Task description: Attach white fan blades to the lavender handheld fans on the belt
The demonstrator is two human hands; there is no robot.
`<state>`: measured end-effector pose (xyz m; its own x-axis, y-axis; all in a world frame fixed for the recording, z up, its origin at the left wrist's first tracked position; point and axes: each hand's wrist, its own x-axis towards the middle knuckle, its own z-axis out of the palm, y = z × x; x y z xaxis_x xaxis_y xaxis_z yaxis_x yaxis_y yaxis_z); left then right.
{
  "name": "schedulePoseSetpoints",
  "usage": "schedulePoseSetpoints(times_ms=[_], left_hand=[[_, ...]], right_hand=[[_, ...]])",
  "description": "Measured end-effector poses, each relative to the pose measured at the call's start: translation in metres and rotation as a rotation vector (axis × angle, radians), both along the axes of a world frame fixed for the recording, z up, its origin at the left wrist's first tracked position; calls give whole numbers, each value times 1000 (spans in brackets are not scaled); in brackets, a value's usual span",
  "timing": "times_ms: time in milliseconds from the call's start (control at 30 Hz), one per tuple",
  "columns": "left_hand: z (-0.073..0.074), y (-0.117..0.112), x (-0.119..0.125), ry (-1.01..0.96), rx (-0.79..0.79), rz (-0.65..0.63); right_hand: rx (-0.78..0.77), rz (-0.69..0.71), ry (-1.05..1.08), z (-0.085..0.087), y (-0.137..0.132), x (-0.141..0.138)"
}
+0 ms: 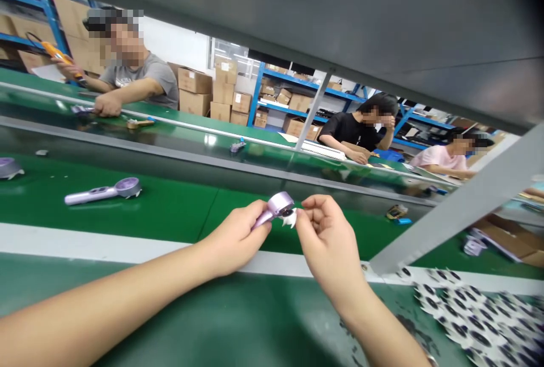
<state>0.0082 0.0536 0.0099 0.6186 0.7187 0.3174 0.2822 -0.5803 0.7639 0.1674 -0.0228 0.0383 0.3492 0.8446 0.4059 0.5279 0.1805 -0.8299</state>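
My left hand is closed around the handle of a lavender handheld fan body, its round head tilted up and to the right. At the underside of that head is a white fan blade with a dark centre. Thumb and index finger of my right hand pinch the blade's right edge; the other fingers are curled. Whether the blade is fixed to the head, I cannot tell. Another lavender fan body lies on the green conveyor belt to the left, with white tips showing under its head.
Many white blades with dark centres lie at the lower right. A slanted grey post stands right of my hands, and a grey shelf hangs overhead. Beyond it sits an open cardboard box. Several people work across the line.
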Motion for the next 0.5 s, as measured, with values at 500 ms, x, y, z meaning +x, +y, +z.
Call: schedulePoseSetpoints(times_ms=[500], left_hand=[[1, -2, -5, 157, 234, -45]], right_hand=[[-42, -54, 46, 0, -4, -6]])
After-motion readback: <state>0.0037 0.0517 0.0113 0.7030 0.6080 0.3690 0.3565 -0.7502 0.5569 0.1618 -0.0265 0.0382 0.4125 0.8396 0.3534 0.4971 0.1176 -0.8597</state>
